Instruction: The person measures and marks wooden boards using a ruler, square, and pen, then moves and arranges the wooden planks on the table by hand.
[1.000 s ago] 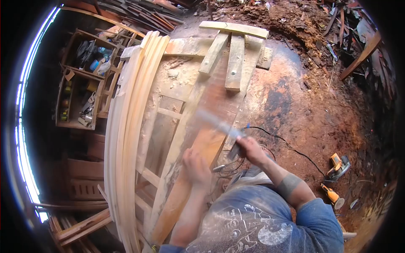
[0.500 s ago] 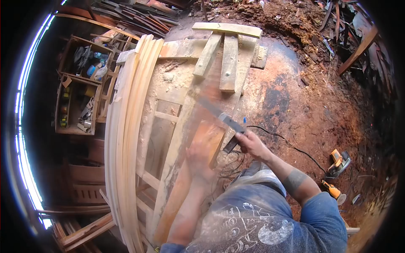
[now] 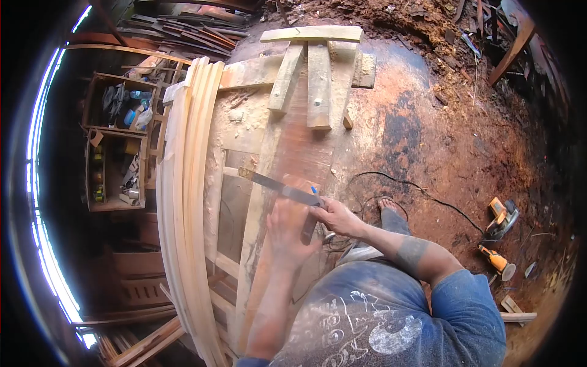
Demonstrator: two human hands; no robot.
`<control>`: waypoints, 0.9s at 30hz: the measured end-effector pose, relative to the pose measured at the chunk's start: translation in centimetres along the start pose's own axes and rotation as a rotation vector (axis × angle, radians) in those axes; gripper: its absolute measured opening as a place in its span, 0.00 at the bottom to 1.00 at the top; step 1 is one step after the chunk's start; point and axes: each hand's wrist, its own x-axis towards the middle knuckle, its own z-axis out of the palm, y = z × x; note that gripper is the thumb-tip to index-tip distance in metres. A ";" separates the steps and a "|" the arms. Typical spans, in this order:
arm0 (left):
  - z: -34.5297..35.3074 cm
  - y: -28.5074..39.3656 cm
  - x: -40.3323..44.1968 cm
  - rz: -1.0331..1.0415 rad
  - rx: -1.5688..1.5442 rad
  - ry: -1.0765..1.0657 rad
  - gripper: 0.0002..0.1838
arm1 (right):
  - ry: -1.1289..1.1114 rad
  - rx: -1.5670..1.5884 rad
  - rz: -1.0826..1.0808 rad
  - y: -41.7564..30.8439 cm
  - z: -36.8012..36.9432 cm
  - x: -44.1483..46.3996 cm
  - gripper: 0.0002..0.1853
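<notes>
My right hand (image 3: 336,217) is closed around a carpenter's square (image 3: 267,181). Its dark metal blade points left across the reddish wooden board, while its dark stock (image 3: 310,230) hangs down toward my left hand. A blue-tipped pen or pencil (image 3: 314,190) sticks up by my right fingers. Slightly blurred, my left hand (image 3: 288,231) lies over the wooden board (image 3: 302,181) near its far end, fingers along the left side and thumb to the right. The board rests lengthwise on the bench, and my forearm hides much of its near part.
Long pale planks (image 3: 189,183) lie stacked along the bench's left side. Bolted wooden pieces (image 3: 318,92) stand at the far end beneath a crossbar (image 3: 312,34). Two yellow power tools (image 3: 498,211) and a cord (image 3: 422,189) lie on the dirt floor. A tool box (image 3: 116,171) stands left.
The square has swung down and left, bringing its blade across the board's far end. My right hand has moved left, nearer my left hand. The head view has shifted slightly.
</notes>
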 end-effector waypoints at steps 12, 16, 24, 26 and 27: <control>-1.2 0.7 1.5 -0.049 0.051 -0.096 0.41 | -0.031 0.136 0.012 0.5 -0.8 -0.3 0.21; -0.8 0.5 1.3 -0.033 0.072 -0.074 0.41 | 0.024 -0.014 -0.108 0.0 -1.2 -0.6 0.21; -0.6 0.0 1.4 -0.037 0.039 -0.105 0.43 | 0.041 -0.249 -0.103 -1.7 -1.4 -0.7 0.18; -0.5 0.0 1.4 -0.048 0.049 -0.112 0.43 | 0.046 -0.267 -0.107 -1.6 -1.4 -0.6 0.18; -0.4 0.1 1.4 -0.055 0.059 -0.115 0.43 | 0.041 -0.273 -0.110 -1.2 -1.5 -0.5 0.18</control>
